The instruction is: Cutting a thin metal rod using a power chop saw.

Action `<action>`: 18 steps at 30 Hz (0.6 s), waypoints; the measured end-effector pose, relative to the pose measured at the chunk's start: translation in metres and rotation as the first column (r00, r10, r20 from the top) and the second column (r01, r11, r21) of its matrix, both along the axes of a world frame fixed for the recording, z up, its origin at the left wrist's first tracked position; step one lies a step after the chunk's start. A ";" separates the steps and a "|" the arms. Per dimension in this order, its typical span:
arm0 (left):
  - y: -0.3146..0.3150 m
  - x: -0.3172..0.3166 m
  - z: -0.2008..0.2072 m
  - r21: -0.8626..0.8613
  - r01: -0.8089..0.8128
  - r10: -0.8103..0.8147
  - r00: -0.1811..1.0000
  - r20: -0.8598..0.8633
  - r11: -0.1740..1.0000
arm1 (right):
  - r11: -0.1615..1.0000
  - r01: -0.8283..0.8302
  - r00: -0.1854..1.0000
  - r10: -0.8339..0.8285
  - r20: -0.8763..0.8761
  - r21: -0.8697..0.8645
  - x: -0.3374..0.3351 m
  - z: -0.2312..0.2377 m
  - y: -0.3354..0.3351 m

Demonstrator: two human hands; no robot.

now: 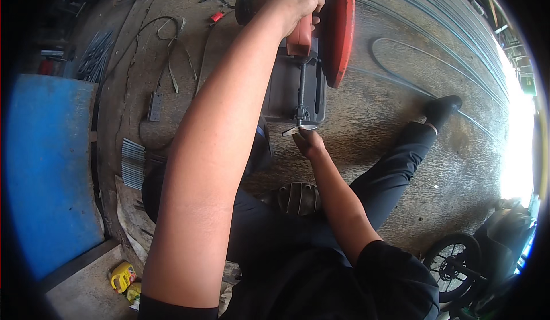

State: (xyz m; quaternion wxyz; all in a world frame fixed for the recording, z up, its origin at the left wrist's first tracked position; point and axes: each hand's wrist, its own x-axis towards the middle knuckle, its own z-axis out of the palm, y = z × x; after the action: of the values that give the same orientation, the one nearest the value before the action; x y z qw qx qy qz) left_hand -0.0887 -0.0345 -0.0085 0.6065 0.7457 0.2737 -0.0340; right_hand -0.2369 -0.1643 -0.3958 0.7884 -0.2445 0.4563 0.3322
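A cut-off saw with a red guard (pixel 338 34) stands on the floor in front of me. My left hand (pixel 295 2) is closed around its red handle (pixel 300 36), my forearm stretched across the view. Below the saw's dark base (pixel 281 88) a threaded vise screw (pixel 302 88) points toward me, ending in a flat metal crank handle (pixel 298 130). My right hand (pixel 309 142) is closed on that crank handle, its fingers partly hidden. The blade and whatever the vise may hold are hidden behind the guard and handle.
Long metal rods (pixel 435 22) run along the right and far side. A shoe (pixel 442 109) rests by one rod. Cables (pixel 172 45) and a power strip (pixel 154 106) lie left, near cut rods (pixel 133 162) and a blue sheet (pixel 51 171). A motorcycle wheel (pixel 454 267) stands lower right.
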 end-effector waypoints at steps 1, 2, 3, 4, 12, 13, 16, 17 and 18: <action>0.000 0.000 0.000 0.003 0.001 -0.001 1.000 -0.004 1.000 | 0.976 -0.067 0.990 0.091 0.109 -0.205 -0.006 0.008 0.002; 0.000 0.001 0.001 -0.005 -0.006 0.006 1.000 -0.010 1.000 | 0.949 -0.023 0.978 0.086 0.190 -0.315 -0.016 0.019 0.005; -0.001 0.002 0.001 -0.015 -0.013 0.012 1.000 -0.014 1.000 | 0.860 -0.020 0.929 0.205 0.309 -0.510 -0.027 0.032 0.010; 0.000 0.002 0.002 -0.018 -0.012 0.012 1.000 -0.016 1.000 | 0.759 0.004 0.758 0.422 0.496 -0.651 -0.049 0.047 0.017; 0.006 -0.009 -0.006 0.108 0.083 -0.101 0.981 0.167 0.991 | 0.763 -0.367 0.594 0.632 0.497 -0.532 -0.076 0.096 0.045; 0.012 -0.009 -0.010 0.114 0.078 -0.096 0.981 0.167 0.990 | 0.868 -0.273 0.818 0.437 0.375 -0.416 -0.065 0.091 0.039; 0.036 0.001 -0.035 0.633 -0.123 -0.152 0.920 0.362 0.764 | 0.852 -0.163 0.887 0.347 0.305 -0.497 -0.046 0.076 0.014; 0.049 0.005 -0.048 0.635 -0.117 -0.157 0.920 0.358 0.763 | 0.875 -0.201 0.871 0.366 0.329 -0.440 -0.045 0.071 0.006; 0.064 0.007 -0.067 0.607 -0.267 -0.099 0.860 0.500 0.748 | 0.846 -0.143 0.843 0.376 0.385 -0.514 -0.042 0.065 0.003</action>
State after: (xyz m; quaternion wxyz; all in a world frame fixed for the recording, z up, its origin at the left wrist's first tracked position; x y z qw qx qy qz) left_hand -0.0817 0.0291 -0.0752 0.3553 0.8790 0.1349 0.2881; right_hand -0.2789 -0.1609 -0.3303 0.7386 -0.5609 0.2781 0.2500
